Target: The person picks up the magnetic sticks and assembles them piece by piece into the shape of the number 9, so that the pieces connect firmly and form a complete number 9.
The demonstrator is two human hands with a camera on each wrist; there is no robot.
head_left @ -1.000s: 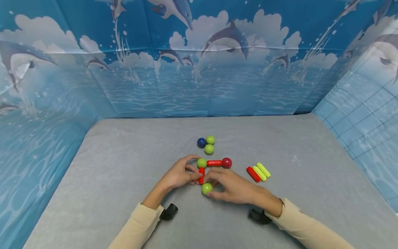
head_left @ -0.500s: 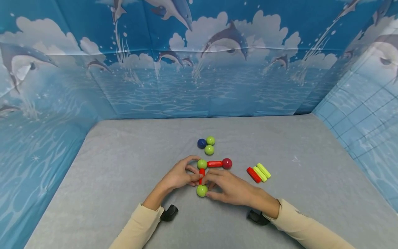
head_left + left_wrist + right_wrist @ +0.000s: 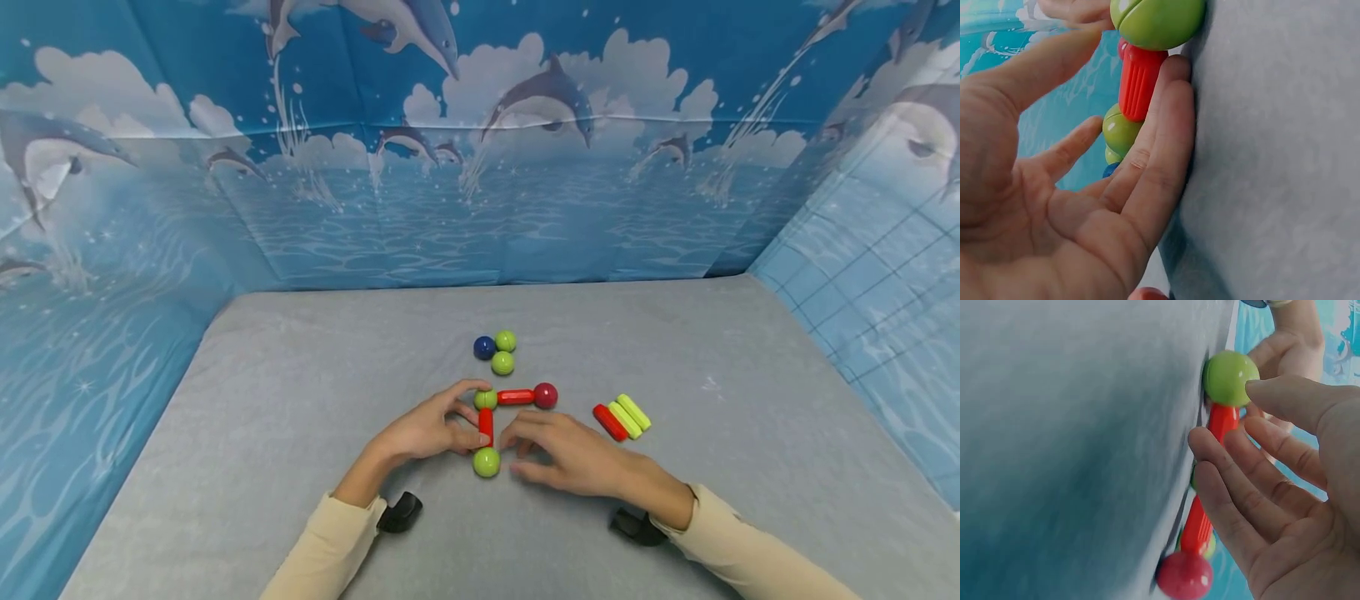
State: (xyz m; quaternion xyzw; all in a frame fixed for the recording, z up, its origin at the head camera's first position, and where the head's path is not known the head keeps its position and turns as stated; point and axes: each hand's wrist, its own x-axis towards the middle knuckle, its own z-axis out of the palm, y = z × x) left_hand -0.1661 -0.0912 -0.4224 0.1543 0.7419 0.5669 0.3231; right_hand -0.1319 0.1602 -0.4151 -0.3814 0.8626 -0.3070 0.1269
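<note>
An L of magnetic pieces lies on the grey table. A green corner ball joins a red rod that ends in a dark red ball, and an upright red rod that ends in a green ball. My left hand lies flat left of the upright rod, fingers straight along it, thumb apart. My right hand hovers just right of that rod, fingers relaxed, holding nothing; its thumb is close to the green end ball.
Behind the L sit a blue ball and two green balls. To the right lie a red rod and two lime rods side by side. Blue dolphin-print walls enclose the table on three sides.
My right hand has let go of the near green ball and drawn back to the right. The ball now sits at the end of the upright red rod. The left hand has barely moved.
</note>
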